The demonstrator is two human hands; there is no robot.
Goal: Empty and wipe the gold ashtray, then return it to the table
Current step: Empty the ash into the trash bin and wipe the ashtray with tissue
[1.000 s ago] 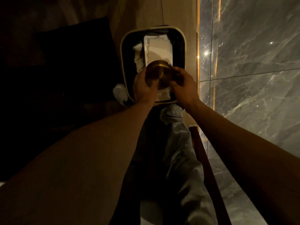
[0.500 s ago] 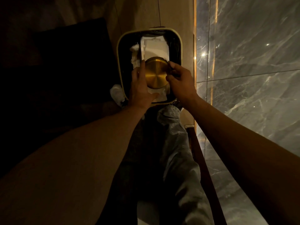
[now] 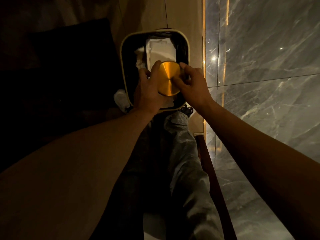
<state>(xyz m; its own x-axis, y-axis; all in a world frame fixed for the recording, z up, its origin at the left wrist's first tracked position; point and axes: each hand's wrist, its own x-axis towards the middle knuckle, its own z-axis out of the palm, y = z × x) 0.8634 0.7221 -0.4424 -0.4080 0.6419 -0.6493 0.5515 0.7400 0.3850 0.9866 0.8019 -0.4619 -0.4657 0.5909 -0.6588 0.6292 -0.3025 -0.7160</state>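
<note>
The gold ashtray (image 3: 167,77) is turned upside down, its round brushed base facing me, directly over the open waste bin (image 3: 125,54). My left hand (image 3: 147,92) grips its left edge, thumb and fingers wrapped around the rim. My right hand (image 3: 192,87) holds the right edge, with fingertips lying across the base. The ashtray's inside is hidden from me. White paper waste (image 3: 160,49) lies in the bin beneath it.
The bin has a pale rim and a dark liner and stands on a wooden floor. A dark cushion or seat (image 3: 65,66) lies to the left. Grey marble wall panels (image 3: 268,66) run along the right. My trouser legs and shoes are below the bin.
The ashtray has tipped further, so its flat base now faces me fully and catches the light. Both hands have shifted their hold slightly around its rim.
</note>
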